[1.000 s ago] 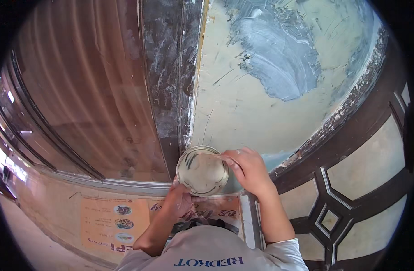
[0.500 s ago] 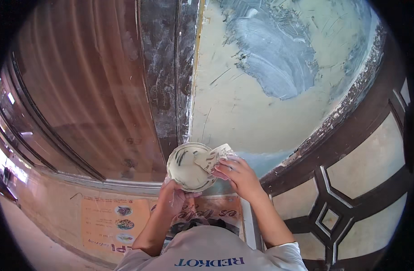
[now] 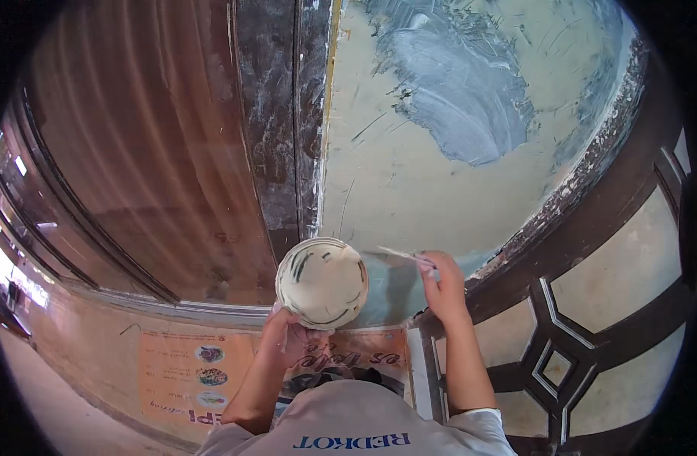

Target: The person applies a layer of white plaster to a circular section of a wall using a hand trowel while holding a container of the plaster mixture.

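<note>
My left hand grips the lower left edge of a shallow, round, pale tub. A cream paste with dark streaks covers its inside. To the right, my right hand is closed around a thin, flat scraper, seen nearly edge-on, its tip pointing left toward the tub but apart from it. Ahead of both hands stands a pale cream panel with dark scratches. A smeared grey-white patch spreads over its upper part.
Dark, whitish-stained wooden framing borders the panel on the left, beside a brown glossy pane. A dark lattice with pale insets stands at right. An orange printed banner hangs below, near my left forearm.
My right hand has drawn the scraper out of the tub to the right and turned it edge-on. The tub has tilted to face up more fully and shifted slightly left.
</note>
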`<action>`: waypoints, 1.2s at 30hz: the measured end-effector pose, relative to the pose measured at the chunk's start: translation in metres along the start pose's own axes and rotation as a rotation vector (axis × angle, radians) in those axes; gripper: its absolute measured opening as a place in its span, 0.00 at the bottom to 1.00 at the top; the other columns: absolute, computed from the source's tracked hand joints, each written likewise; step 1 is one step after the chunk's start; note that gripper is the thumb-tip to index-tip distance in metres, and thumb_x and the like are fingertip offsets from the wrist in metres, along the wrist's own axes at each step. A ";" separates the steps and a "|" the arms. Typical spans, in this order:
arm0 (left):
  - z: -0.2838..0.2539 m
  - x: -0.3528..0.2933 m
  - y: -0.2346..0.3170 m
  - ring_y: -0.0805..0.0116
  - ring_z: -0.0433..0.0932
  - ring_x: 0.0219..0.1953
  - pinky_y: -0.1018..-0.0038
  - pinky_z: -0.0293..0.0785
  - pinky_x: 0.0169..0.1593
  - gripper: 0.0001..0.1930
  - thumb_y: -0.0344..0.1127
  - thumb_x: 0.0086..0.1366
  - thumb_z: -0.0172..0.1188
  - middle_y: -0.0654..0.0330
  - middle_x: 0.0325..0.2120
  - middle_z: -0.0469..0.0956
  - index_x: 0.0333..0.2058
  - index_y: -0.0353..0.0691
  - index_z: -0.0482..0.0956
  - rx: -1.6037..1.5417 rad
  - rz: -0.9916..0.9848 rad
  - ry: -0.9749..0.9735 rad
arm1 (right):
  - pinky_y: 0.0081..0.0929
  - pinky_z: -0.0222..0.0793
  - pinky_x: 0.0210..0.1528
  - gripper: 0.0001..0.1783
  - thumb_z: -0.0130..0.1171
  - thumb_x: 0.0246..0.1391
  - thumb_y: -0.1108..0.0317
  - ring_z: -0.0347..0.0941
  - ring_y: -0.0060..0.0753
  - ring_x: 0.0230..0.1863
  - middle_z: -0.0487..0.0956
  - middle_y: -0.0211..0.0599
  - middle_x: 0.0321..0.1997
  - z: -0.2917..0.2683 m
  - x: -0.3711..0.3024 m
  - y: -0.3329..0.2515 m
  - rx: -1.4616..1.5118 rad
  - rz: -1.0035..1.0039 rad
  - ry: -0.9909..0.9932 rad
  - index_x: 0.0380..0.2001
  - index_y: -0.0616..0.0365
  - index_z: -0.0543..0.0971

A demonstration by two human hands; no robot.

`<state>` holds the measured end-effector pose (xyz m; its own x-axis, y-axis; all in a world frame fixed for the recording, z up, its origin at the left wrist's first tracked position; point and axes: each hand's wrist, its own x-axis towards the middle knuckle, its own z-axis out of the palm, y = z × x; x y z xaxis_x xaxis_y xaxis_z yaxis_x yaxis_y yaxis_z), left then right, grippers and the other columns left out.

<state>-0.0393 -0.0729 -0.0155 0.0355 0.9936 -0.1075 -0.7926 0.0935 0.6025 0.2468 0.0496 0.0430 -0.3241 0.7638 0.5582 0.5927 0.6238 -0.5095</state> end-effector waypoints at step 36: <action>0.029 -0.014 -0.019 0.46 0.73 0.55 0.50 0.78 0.52 0.37 0.24 0.54 0.47 0.46 0.59 0.63 0.65 0.42 0.48 0.050 0.123 0.023 | 0.26 0.66 0.56 0.24 0.55 0.55 0.76 0.72 0.27 0.52 0.77 0.39 0.51 -0.021 0.019 -0.036 0.538 0.290 -0.068 0.57 0.58 0.72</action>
<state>-0.0065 -0.0865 -0.0023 -0.0745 0.9961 -0.0477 -0.7585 -0.0256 0.6512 0.2347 0.0386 0.0854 -0.2620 0.9127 0.3134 0.2137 0.3716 -0.9035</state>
